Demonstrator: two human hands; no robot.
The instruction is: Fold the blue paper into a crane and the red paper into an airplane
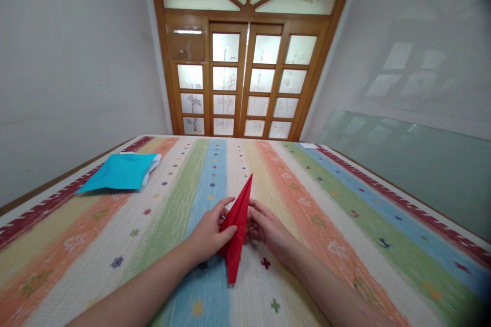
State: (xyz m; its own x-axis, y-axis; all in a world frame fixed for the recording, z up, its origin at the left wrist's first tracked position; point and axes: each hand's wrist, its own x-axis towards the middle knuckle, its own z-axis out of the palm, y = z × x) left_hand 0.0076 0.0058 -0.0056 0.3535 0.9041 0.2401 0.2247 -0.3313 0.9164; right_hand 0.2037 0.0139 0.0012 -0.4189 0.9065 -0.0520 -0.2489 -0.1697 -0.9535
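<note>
Head view, both hands (240,232) pinching folded red paper (238,227), striped mat (345,225) bare around.

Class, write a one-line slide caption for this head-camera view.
Left hand and right hand pinch a folded red paper on a striped mat; blue paper lies far left.

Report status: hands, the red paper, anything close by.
Left hand and right hand both in a grip on the long pointed red folded paper, over the striped mat. Blue paper sheets lie far left, apart.
</note>
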